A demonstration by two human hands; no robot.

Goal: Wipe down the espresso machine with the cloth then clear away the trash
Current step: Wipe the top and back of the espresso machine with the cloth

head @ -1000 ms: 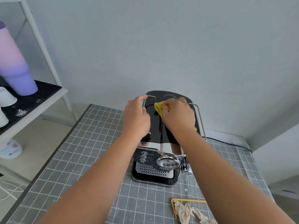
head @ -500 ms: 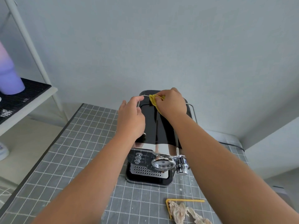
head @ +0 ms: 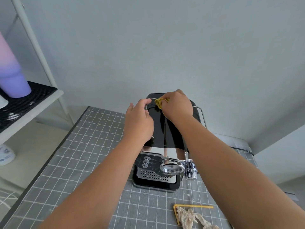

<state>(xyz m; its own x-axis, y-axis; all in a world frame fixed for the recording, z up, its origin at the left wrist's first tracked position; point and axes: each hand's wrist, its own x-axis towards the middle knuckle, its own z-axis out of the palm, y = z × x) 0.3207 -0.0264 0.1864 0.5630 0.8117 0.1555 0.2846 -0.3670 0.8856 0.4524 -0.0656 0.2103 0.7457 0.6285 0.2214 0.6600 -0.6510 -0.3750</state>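
While the right hand point(head: 177, 105) grips a bunched yellow cloth point(head: 159, 102) against the far top edge of the espresso machine point(head: 165, 139), the left hand point(head: 139, 120) rests on the machine's left top edge with fingers curled over the rail, apparently to steady the body against the wiping pressure. That machine stands mid-tabletop point(head: 79, 162), near the far wall; its top is glossy black, its front chromed, with a perforated drip tray. Trash point(head: 191, 218), a crumpled beige wad beside a bent yellow strip, lies untouched at the near right, so clearing is judged outstanding.
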